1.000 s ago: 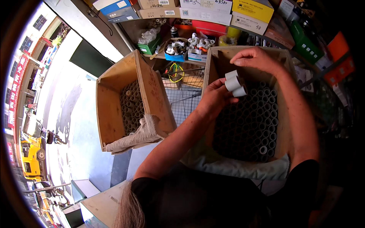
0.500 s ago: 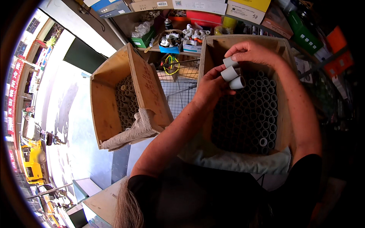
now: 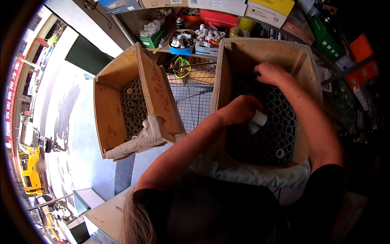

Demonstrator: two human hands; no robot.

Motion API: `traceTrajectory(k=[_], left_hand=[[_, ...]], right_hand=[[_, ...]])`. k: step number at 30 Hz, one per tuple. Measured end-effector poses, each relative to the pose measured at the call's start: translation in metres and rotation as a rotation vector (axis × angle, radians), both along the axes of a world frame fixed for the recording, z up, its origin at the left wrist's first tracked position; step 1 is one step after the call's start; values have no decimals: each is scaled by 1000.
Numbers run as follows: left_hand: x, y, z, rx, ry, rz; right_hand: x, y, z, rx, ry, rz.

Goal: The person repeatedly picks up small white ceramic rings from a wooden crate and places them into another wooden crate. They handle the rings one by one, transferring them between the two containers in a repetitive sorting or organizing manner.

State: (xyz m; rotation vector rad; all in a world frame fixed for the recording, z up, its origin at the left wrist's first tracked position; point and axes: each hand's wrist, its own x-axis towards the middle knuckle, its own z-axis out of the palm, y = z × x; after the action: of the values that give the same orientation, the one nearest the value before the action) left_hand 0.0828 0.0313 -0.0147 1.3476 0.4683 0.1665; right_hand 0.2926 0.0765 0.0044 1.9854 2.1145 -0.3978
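My left hand (image 3: pixel 241 110) is over the middle of the right wooden box (image 3: pixel 216 81), closed around short light-grey plastic pipe pieces (image 3: pixel 260 118); two show below its fingers. Deeper in the same box, toward its far end, is my right hand (image 3: pixel 271 74), its fingers curled. Whatever its fingertips hold or touch is hidden. Below both hands stand rows of similar pipe pieces (image 3: pixel 283 118) on end, packed close together, their round openings facing up. The rows toward the left side lie in dark shadow.
A second wooden box (image 3: pixel 152 81) of upright tubes stands to the left, a beige cloth (image 3: pixel 136 141) over its near edge. A pale cloth (image 3: pixel 260 175) covers the right box's near edge. Behind are a wire grid (image 3: pixel 195 103) and small cartons of white fittings (image 3: pixel 207 45).
My right hand has moved away from the pipe pieces by my left hand and down into the far part of the box. My left hand has lowered toward me, still gripping pipe pieces.
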Motion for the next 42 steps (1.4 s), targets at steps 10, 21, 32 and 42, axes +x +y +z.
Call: traceTrajectory(k=[10,21,32,42], left_hand=[[0,-4,-6,127,67,-63],[5,0,-6,275,82,255],[11,12,-27,285,-41,568],[6,11,2,-100,-133,648]], right_hand=[[17,-6,-49,-305,-291,-39],[22,-3,-53,-384,-271,-123],[-3,6,55,-747,671,-307],[-9,-1,68,-759,790,-237]])
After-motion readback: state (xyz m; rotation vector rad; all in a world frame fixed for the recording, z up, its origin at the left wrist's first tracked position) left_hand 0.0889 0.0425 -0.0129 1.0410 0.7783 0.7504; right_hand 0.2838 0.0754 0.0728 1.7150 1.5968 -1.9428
